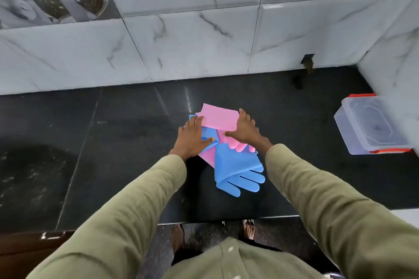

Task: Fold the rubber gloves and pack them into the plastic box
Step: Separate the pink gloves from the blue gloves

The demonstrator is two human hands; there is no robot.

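Pink and blue rubber gloves lie piled on the black counter (pixel 113 154). The cuff of a pink glove (pixel 218 119) is folded back over the pile; its fingers show near my right wrist. My left hand (pixel 191 140) lies flat on a blue glove (pixel 209 137) and touches the cuff's left edge. My right hand (pixel 246 130) presses the cuff's right edge with spread fingers. Another blue glove (pixel 238 170) lies nearer me, fingers pointing right. The clear plastic box (pixel 371 124) with orange latches sits at the far right, its lid on.
A marble-tiled wall (pixel 204 41) runs behind the counter and turns forward at the right, just behind the box. The counter's front edge lies near my body, with the floor and my feet below it.
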